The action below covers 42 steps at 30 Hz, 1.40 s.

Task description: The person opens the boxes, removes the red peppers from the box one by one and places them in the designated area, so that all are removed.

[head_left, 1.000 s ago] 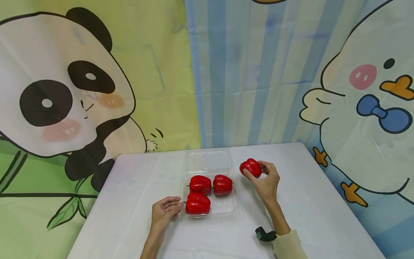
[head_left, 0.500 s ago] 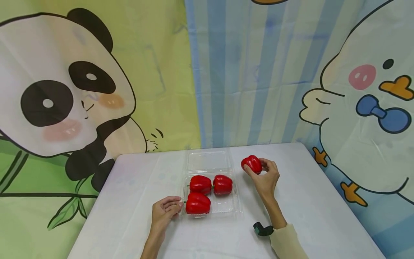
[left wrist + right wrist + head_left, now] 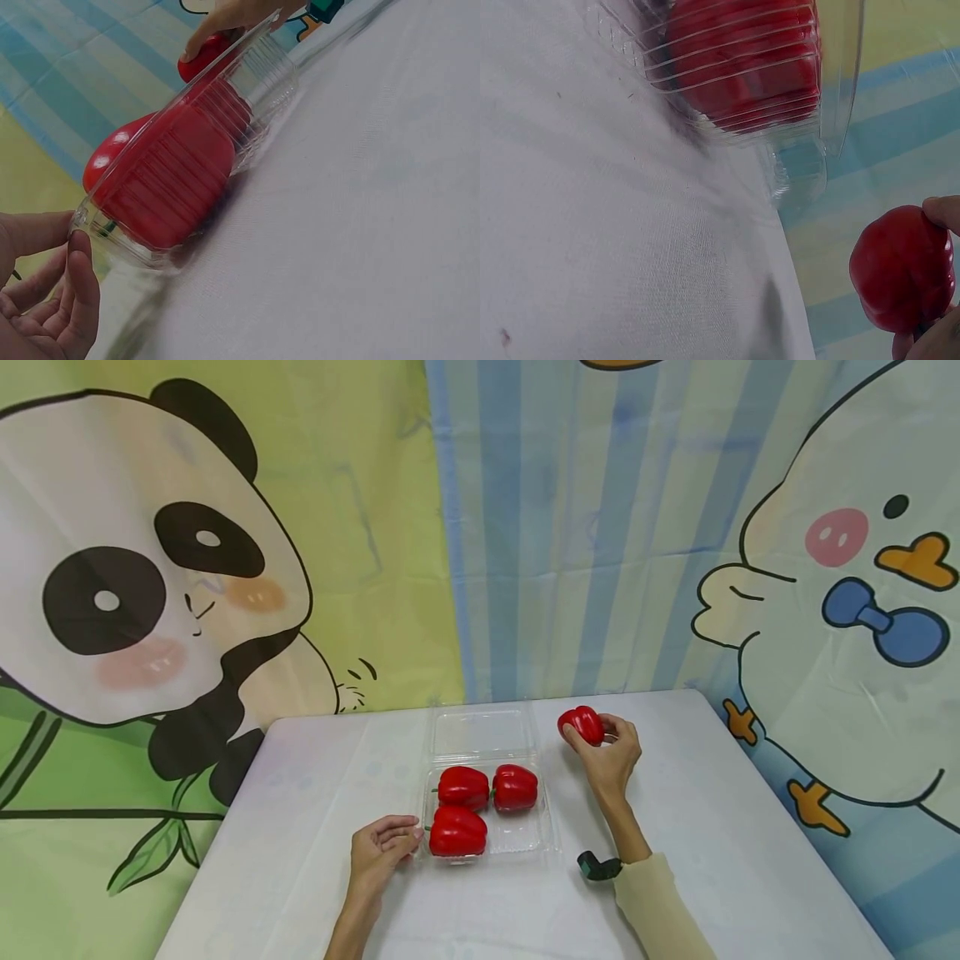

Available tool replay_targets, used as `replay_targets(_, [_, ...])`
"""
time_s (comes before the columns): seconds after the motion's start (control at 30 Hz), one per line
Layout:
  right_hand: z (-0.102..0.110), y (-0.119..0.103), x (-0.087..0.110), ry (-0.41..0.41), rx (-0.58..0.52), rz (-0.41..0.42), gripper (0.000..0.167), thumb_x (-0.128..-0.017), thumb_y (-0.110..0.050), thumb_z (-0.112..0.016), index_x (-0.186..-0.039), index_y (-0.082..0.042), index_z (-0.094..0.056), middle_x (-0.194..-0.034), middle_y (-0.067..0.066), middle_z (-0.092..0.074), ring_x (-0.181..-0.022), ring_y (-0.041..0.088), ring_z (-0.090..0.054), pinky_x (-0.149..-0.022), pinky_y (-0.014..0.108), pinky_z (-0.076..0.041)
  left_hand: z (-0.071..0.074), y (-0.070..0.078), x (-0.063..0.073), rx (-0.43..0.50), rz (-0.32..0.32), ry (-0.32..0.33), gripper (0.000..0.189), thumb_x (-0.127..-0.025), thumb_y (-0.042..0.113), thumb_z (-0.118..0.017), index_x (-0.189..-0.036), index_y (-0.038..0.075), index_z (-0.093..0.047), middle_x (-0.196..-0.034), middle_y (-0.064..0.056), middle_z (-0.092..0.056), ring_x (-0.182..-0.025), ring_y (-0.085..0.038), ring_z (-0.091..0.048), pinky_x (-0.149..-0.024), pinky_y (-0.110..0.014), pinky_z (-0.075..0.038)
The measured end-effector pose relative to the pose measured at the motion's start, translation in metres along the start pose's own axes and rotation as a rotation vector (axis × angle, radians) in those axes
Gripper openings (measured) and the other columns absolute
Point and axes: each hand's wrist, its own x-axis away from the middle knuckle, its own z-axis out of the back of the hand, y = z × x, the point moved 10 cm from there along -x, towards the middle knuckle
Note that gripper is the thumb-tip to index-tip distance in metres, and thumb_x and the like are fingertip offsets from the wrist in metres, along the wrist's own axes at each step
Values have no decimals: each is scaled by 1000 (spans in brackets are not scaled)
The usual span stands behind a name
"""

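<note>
Plastic container (image 3: 528,842) is holding three red peppers (image 3: 458,832), leaving room near-right; we are pinching its rim (image 3: 81,208) with left fingers (image 3: 81,277), a fourth pepper (image 3: 582,723) with right fingers (image 3: 573,738).

Four red peppers (image 3: 458,832), I counted them, four! There was one clear container (image 3: 525,837), one white table (image 3: 262,852), my left hand (image 3: 384,846) and right hand (image 3: 613,762) made two, plus one printed panda (image 3: 176,597), one printed bird (image 3: 825,710)!

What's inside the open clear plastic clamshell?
Three red bell peppers: two at the back, one front left. Front right, bare clamshell floor shows; beneath the peppers it's covered.
</note>
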Motion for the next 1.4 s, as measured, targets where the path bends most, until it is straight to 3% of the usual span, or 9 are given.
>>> replay_targets(0.7, [-7,15,-8,-8,27,-26,62,-84,-32,-96,-130,-1,-69,-129,20,-68,-114,33,-62,-97,51,-58,2,1,-3,5,-32,-29,31,-92,3,-86,-118,-9,-76,-94,-8,-82,-73,-12,-75,-63,-23,-61])
replay_targets(0.9, [-4,17,-10,20,39,-28,60,-83,-30,-95,-128,1,-70,-126,23,-68,-113,36,-62,-98,53,-58,1,-1,-3,12,-6,-24,32,-91,2,-87,-119,-8,-76,-96,-8,-81,-74,-13,-75,-63,-23,-60])
replay_targets(1.4, [-3,26,-14,35,43,-54,62,-84,-31,-95,-129,3,-69,-125,24,-68,-114,36,-62,-102,55,-56,0,0,-3,12,-15,-32,30,-91,2,-86,-117,-8,-76,-94,-9,-80,-73,-13,-74,-62,-22,-58])
